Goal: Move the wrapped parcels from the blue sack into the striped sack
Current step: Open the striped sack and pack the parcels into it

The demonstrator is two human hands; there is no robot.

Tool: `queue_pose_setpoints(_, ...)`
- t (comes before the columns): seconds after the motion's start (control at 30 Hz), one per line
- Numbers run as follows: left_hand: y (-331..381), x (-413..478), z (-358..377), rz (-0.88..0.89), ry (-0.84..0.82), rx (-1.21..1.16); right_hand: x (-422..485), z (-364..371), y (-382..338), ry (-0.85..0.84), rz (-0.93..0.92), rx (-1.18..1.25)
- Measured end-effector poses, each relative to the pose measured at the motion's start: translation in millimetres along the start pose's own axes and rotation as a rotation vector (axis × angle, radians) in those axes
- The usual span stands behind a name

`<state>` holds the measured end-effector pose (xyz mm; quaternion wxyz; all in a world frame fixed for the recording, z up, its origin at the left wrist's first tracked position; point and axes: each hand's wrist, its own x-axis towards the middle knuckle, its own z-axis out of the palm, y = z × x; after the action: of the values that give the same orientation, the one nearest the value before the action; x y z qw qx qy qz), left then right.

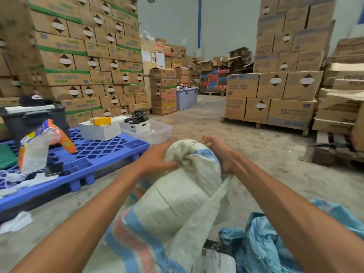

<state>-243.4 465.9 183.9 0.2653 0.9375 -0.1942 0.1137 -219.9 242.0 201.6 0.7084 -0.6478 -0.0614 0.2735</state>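
The striped sack (177, 198) is pale woven plastic with blue and pink bands and stands bulging in front of me on the floor. My left hand (157, 158) grips the bunched fabric at its top on the left. My right hand (222, 152) grips the top folds on the right, fingers curled. The blue sack (266, 239) lies crumpled at the lower right, under my right forearm. A wrapped parcel (218, 257) in black and white plastic with a label shows at the bottom between the two sacks.
A blue plastic pallet (102, 152) at the left carries white boxes (99, 130), a clear tub (157, 131), a black crate (33, 117) and an orange-and-white bag (39, 142). Tall stacks of cardboard cartons (275, 91) line both sides. Bare concrete floor (206, 119) runs ahead.
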Motion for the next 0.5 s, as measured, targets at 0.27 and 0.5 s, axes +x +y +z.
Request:
queue_pose_setpoints(0.27, -1.5, 32.8, -23.8, -0.766, 0.603, -0.223, 29.6, 16.1, 53.6, 0.881, -1.023, -1.396)
queue_pose_setpoints(0.5, 21.7, 60.9, -77.7, -0.426, 0.689, -1.259, 12.7, 74.2, 7.7, 0.403, -0.626, -0.903)
